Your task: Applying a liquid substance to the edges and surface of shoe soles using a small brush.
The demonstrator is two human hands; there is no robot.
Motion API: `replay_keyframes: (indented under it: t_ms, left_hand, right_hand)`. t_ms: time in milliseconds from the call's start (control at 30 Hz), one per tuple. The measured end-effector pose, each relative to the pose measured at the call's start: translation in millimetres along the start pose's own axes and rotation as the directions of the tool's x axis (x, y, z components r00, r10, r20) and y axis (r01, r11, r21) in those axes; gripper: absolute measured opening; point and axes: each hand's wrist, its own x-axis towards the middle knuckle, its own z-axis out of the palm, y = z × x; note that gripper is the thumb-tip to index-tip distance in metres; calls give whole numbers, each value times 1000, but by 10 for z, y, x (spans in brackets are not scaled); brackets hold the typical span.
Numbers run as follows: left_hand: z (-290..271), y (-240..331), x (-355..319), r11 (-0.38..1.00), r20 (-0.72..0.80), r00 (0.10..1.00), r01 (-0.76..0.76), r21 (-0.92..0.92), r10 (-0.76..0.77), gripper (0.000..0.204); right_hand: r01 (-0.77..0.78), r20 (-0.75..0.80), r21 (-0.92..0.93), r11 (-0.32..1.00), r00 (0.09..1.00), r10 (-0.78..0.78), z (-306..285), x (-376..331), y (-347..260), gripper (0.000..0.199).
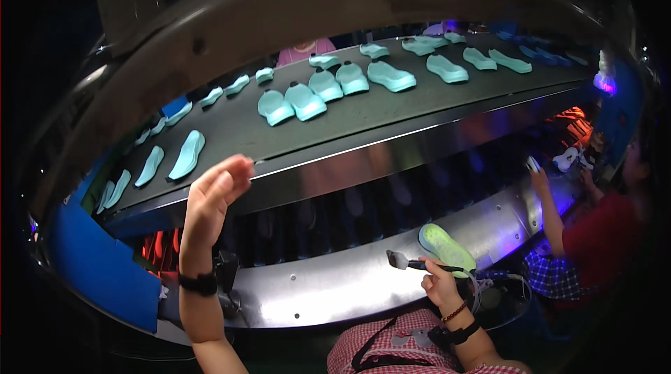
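My left hand [220, 189] is raised by the near edge of the conveyor belt [231, 133]. Its fingers are stretched out together and I see nothing held in it. In my right hand [442, 284] is a brush [400, 259] with a black handle, its head pointing left over the metal ledge [328, 290]. Just beyond that hand lies a yellow-green shoe sole [447, 247] on the ledge, partly behind the brush handle and fingers. Closest to my left hand on the belt is a mint-green shoe sole [187, 155].
Several more mint soles [304, 100] are spread along the belt. A dark roller gap [335, 210] runs between belt and ledge. On the right, a co-worker in a red top [601, 234] handles a sole. A blue panel [105, 262] stands at left; thin tubing [479, 293] hangs by my right wrist.
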Motion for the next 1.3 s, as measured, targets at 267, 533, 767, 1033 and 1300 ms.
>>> replay_keyframes:
  t_ms: [267, 533, 767, 1033, 1300]
  left_hand:
    - [512, 1029, 258, 91, 107, 528, -334, 938, 843, 16]
    - [-1090, 1685, 750, 6, -93, 562, 156, 988, 822, 36]
    - [-960, 1713, 979, 696, -267, 929, 14, 718, 256, 42]
    - [-663, 1865, 589, 536, -185, 948, 17, 844, 260, 48]
    - [-500, 2001, 669, 779, -301, 953, 222, 586, -45, 56]
  right_hand:
    - [-48, 82, 70, 996, 996, 42, -134, 86, 9, 17]
    - [-100, 91, 73, 992, 992, 93, -144, 132, 112, 16]
    - [-109, 29, 76, 991, 994, 107, -200, 201, 208, 16]
    - [-152, 12, 21, 988, 988, 152, -48, 294, 303, 21]
    - [-170, -43, 34, 985, 984, 172, 16, 306, 317, 21]
